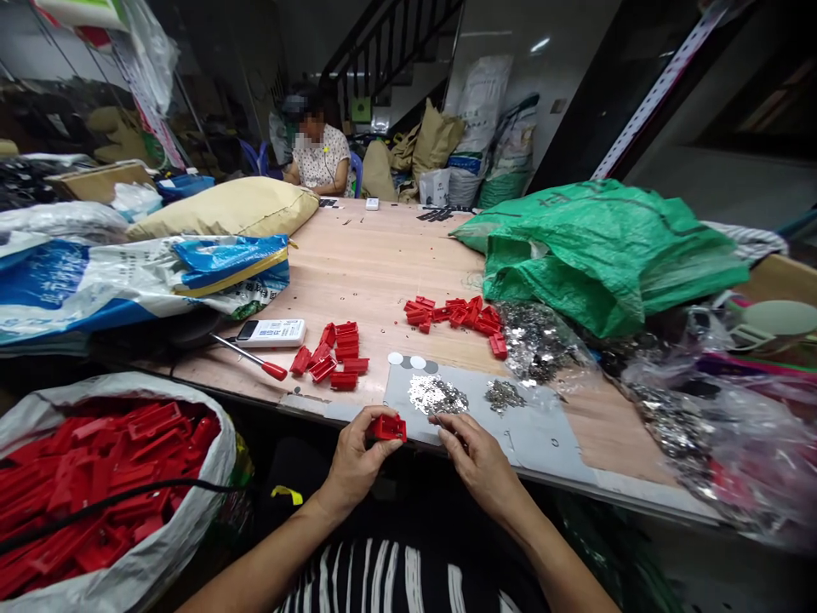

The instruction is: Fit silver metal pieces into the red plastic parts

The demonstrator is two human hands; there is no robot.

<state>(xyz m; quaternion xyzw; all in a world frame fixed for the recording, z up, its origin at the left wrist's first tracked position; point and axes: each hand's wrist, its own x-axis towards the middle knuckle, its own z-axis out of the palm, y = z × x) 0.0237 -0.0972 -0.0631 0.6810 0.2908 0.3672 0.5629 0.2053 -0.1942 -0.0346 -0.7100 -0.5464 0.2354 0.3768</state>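
Just in front of the table's near edge, my left hand grips a red plastic housing between thumb and fingers. Its open side faces my right hand, which is a short way off. The right thumb and fingers are pinched together; whatever they hold is too small to make out. Beyond the hands, on a grey sheet, lie a pile of shiny flat metal pieces and a smaller pile of little metal parts. Several red housings sit left of the sheet, and more red housings lie farther back.
A white sack full of red housings stands at my left. On the table are a screwdriver, a white device, a green bag and a plastic bag of metal parts. Another person sits at the far end.
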